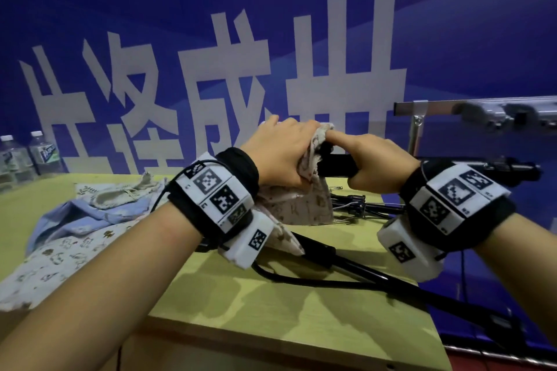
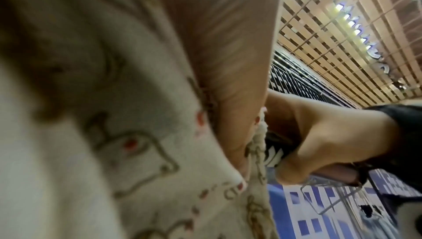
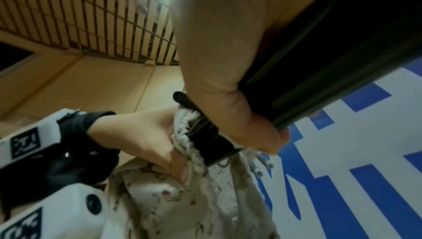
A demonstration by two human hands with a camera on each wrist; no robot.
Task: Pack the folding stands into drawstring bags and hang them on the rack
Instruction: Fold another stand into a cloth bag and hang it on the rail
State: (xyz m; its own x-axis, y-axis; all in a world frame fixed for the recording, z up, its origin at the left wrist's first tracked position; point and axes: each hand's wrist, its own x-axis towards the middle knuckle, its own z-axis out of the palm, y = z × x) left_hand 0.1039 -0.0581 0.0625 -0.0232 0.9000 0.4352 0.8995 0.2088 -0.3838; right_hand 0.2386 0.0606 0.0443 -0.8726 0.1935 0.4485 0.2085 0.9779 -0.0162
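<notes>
Blue backdrop with large white characters fills the upper half of the head view; below it a yellow-green counter (image 1: 271, 304) carries the work.

Left hand (image 1: 280, 153), centre of the frame, has its fingers curled into the gathered mouth of a printed drawstring bag (image 1: 301, 202), bunching the cloth at the rim. The bag's body hangs below the hand toward the counter. The grip appears intended to hold the opening steady and spread while the stand goes in.

Right hand (image 1: 376, 159), just right of centre, is wrapped around the black shaft of a folding stand (image 1: 337, 166), index finger extended along the top toward the bag mouth. The right wrist view shows the stand's end already inside the bag's rim, the cloth gathered around it. The extended finger probably guides the end past the hem. How deep the stand sits cannot be told.

Further stands (image 1: 361, 208) lie on the counter at centre right, and another black stand (image 1: 361, 268) runs toward the lower right past the counter edge. Spare bags (image 1: 75, 238) are heaped at the left.

A metal rack (image 1: 482, 111) with hooks stands at the right edge; nothing hangs on the part in view. Two water bottles (image 1: 27, 156) stand at far left.

Judgement: insertion in hand; drawing shut and hanging remain.
</notes>
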